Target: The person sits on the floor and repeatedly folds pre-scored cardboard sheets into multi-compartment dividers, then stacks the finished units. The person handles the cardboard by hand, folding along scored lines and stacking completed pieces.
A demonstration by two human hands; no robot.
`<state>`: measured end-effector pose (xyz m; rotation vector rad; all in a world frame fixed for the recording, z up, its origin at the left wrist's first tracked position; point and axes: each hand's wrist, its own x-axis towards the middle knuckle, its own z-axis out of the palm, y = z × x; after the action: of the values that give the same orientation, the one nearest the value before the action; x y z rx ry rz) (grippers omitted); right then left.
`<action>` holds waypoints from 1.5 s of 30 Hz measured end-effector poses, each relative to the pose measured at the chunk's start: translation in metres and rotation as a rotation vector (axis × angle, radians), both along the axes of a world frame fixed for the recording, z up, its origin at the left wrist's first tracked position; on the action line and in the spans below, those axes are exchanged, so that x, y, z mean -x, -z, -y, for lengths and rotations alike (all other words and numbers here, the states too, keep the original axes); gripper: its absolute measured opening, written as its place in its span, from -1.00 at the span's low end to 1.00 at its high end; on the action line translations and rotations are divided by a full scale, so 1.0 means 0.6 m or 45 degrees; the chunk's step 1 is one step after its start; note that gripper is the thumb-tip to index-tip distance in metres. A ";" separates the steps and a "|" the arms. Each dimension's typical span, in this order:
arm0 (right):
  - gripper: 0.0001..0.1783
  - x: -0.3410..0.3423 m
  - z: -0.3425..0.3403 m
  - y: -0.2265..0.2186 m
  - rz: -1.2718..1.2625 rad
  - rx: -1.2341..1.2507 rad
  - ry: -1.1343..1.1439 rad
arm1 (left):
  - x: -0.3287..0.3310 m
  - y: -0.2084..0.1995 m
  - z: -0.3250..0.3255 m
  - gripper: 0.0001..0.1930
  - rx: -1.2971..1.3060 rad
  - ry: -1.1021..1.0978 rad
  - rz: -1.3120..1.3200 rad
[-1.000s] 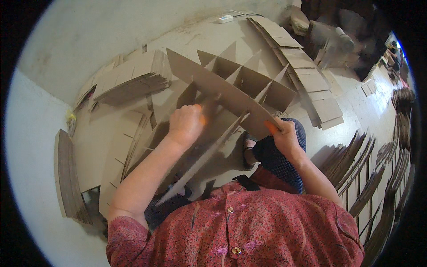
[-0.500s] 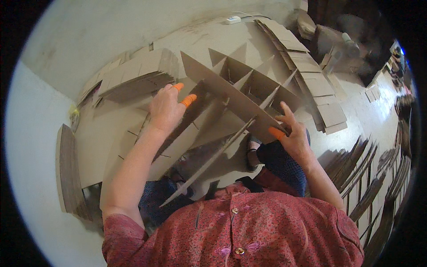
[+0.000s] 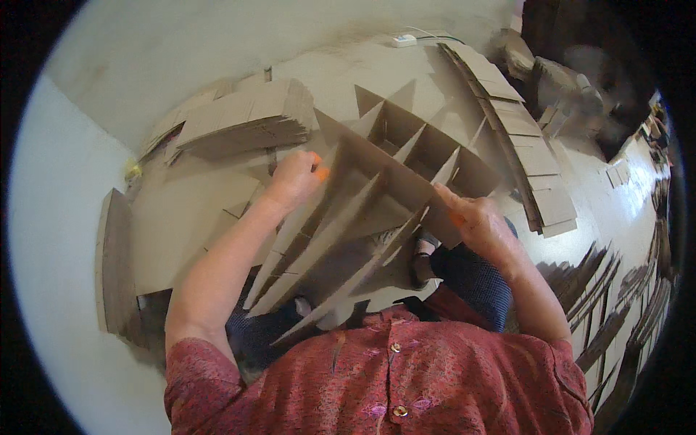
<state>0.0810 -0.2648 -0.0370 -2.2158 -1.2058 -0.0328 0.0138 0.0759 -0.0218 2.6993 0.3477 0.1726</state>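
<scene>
Since half a second ago, the left hand (image 3: 296, 179) has gone from spread fingers to curled ones, and more long cardboard strips (image 3: 319, 254) show, fanning out to the near left. From far off, I watch the slotted cardboard divider (image 3: 475, 168) sit in the middle, above the floor or just on it; I can't tell which. I'd say it is partly done. On the far side, the far cross strip (image 3: 367, 101) and the near cross strip (image 3: 402, 190) stand with short pieces between them, making little open boxes. What seems left is the near side, where the long strips spread with nothing across their near ends. My right hand (image 3: 478, 221) is closed on the right end of the near cross strip. My left fingers, with orange covers (image 3: 317, 157), are just beside the leftmost long strip, but I can't tell if they pinch it. A pile of slotted cardboard strips (image 3: 239, 119) lies far left.
</scene>
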 end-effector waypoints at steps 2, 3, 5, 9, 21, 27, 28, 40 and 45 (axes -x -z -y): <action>-0.37 -0.015 -0.016 -0.005 0.061 -0.020 0.003 | 0.007 -0.013 -0.019 -0.74 0.121 -0.040 0.008; -0.39 -0.023 -0.022 -0.004 0.142 -0.073 0.024 | 0.008 -0.023 -0.026 -0.71 0.158 -0.102 0.021; -0.36 -0.032 -0.034 -0.002 0.090 0.130 0.065 | 0.006 -0.028 -0.054 -0.66 0.074 -0.202 0.144; -0.38 -0.059 -0.046 0.028 0.166 0.055 0.051 | -0.006 -0.008 -0.142 -0.53 -0.434 -0.307 0.347; -0.48 -0.132 -0.058 0.024 0.261 0.129 0.254 | -0.117 -0.023 -0.268 -0.56 -0.485 -0.193 0.024; -0.55 -0.101 -0.080 0.009 0.493 -0.202 0.303 | -0.085 -0.047 -0.320 -0.76 0.082 -0.200 0.230; -0.55 -0.096 -0.086 0.004 0.564 -0.305 0.288 | -0.080 -0.050 -0.310 -0.77 0.128 -0.220 0.287; -0.71 -0.033 -0.156 -0.042 -0.797 -0.936 0.020 | 0.020 -0.029 0.048 -0.59 -0.086 0.939 0.859; -0.77 -0.011 -0.103 -0.062 -0.532 -0.946 0.287 | 0.006 -0.049 -0.018 -0.50 0.072 0.349 0.985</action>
<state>0.0877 -0.2030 0.0000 -1.5782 -0.5744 -0.0879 0.0103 0.0866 0.0073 2.3590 -0.2433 1.0517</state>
